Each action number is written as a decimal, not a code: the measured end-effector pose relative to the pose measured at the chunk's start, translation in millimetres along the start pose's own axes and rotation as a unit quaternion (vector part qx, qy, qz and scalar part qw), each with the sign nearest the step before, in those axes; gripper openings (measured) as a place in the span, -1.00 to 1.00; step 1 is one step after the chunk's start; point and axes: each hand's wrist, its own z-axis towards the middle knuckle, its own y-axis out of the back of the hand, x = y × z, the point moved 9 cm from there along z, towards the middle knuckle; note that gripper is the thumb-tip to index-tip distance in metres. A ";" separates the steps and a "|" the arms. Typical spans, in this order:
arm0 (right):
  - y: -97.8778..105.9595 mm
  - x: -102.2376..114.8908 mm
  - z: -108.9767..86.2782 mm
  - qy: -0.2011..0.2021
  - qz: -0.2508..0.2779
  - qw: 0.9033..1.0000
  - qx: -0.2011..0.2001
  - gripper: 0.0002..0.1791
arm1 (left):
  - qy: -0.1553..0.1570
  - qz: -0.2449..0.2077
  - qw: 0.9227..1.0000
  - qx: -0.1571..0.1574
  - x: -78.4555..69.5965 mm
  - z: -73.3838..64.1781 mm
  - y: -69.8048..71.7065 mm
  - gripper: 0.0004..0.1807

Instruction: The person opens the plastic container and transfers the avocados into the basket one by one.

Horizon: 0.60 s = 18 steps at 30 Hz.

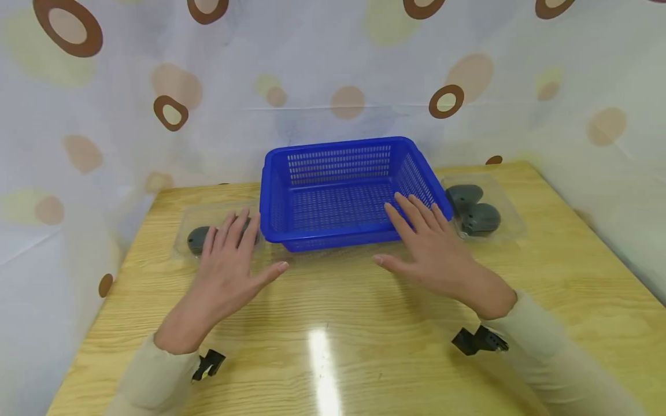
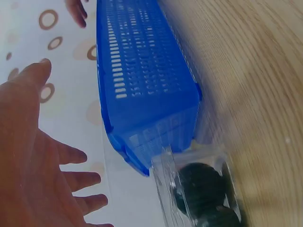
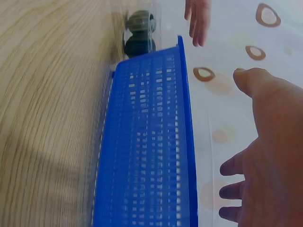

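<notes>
A blue plastic basket with slotted walls stands at the table's far side, its inside bare. My left hand hovers left of it with straight, spread fingers, partly covering a clear plastic tray in the head view. Dark grey-green rounded objects lie in that tray; their kind is unclear. My right hand is held, fingers extended, over the basket's front right corner in the head view. The right wrist view shows this hand apart from the basket. Neither hand holds anything.
Right of the basket sits another clear tray with two dark rounded objects. A white cloth with brown and beige spots hangs behind and beside the wooden table. Black straps are at the sleeves.
</notes>
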 end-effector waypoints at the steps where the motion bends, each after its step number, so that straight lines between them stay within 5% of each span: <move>1: -1.2 5.2 2.4 0.008 -0.001 1.000 -0.001 0.02 | 0.000 0.000 1.000 -0.006 2.6 -1.7 0.8 0.09; 18: -18.1 109.2 43.5 0.150 -0.001 0.989 -0.010 -0.14 | -0.002 -0.024 0.996 -0.085 47.8 -17.7 14.4 -0.05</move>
